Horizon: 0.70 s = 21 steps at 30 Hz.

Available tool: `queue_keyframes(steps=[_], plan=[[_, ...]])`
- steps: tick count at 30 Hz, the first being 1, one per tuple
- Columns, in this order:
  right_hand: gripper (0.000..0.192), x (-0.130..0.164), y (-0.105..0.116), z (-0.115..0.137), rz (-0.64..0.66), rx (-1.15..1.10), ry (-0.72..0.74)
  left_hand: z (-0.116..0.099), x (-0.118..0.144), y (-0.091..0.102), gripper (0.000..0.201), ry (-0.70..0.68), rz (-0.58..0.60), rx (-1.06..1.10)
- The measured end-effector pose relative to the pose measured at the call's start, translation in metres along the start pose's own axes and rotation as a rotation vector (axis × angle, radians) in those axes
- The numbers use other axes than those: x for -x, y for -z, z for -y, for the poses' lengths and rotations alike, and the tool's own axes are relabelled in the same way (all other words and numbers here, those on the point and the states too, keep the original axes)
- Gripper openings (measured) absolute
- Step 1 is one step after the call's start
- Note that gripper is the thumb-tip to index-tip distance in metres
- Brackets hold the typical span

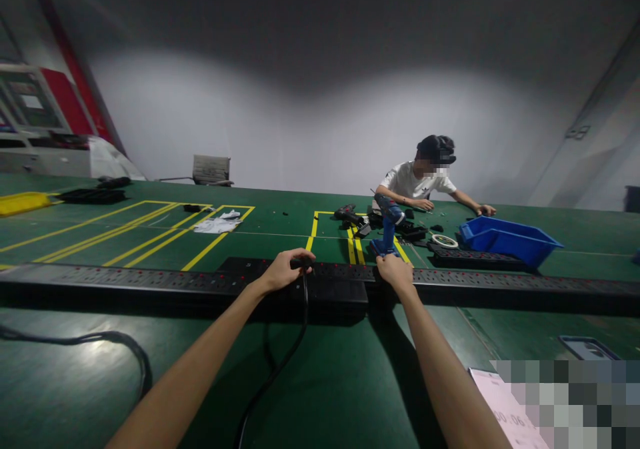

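Observation:
A long black power strip (150, 280) with many sockets lies across the green table (330, 382). My left hand (283, 270) is closed on a black plug (302, 263) at the strip's top; its black cable (280, 362) runs down toward me. My right hand (396, 273) rests on the strip a little to the right, fingers curled over its far edge. A blue cordless drill (387, 225) stands upright just beyond my right hand.
Across the table a person in a white shirt (417, 183) works among black parts and a second drill (350, 215). A blue bin (507, 239), a tape roll (444, 241), a yellow tray (23, 203), papers (217, 223) and a chair (211, 169) are around.

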State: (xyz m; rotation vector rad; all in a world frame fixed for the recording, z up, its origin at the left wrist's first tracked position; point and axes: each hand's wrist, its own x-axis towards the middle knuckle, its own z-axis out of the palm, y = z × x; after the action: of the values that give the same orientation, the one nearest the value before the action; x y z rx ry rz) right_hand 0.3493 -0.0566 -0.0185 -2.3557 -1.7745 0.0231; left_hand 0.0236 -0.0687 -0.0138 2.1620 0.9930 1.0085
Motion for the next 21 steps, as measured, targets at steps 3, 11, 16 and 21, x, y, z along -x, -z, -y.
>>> queue_keyframes(steps=[3,11,16,21], plan=[[0.048,0.001,0.008,0.003,0.005,-0.019,-0.002,0.002,0.001,-0.001,0.048,0.009,-0.014,0.028],[0.041,0.03,0.048,0.084,-0.012,-0.252,0.309,0.007,0.0,0.0,0.051,0.062,-0.027,0.035],[0.039,0.05,0.042,0.175,0.06,-0.311,0.576,0.012,-0.001,0.002,0.033,0.012,-0.007,0.029],[0.044,0.037,0.02,0.221,0.051,-0.269,0.579,0.016,0.0,0.005,0.022,0.046,0.027,0.067]])
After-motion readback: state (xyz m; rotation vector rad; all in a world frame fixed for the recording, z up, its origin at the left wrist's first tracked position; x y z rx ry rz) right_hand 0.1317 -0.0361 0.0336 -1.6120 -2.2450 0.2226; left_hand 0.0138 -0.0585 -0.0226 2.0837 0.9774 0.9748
